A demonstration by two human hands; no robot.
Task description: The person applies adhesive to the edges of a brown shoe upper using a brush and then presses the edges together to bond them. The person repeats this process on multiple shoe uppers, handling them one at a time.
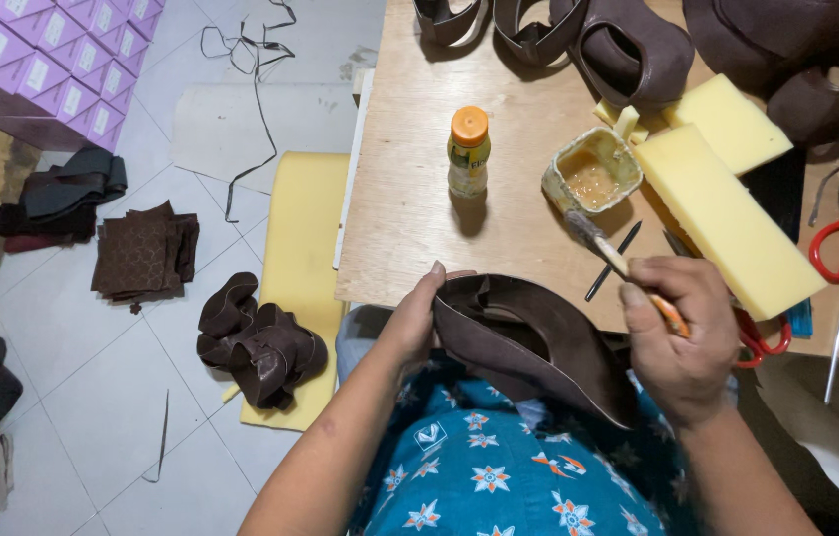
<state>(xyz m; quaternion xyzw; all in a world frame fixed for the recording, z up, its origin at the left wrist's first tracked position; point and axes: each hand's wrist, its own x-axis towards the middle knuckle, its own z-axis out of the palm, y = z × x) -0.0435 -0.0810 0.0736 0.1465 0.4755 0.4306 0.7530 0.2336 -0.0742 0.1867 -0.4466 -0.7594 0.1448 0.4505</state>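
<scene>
The left hand (409,323) grasps the rim of a dark brown leather shoe upper (528,342), held over the lap at the bench (409,208) edge. The right hand (682,337) is clenched on a glue brush (623,268) — bristles pointing toward the glue pot (593,174), just beside a yellow foam block (727,223).

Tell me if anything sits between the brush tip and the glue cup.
Nothing visible does. The brush in the right hand points at the glue cup across bare table; the black pen lies beside it, the bottle well left.
</scene>
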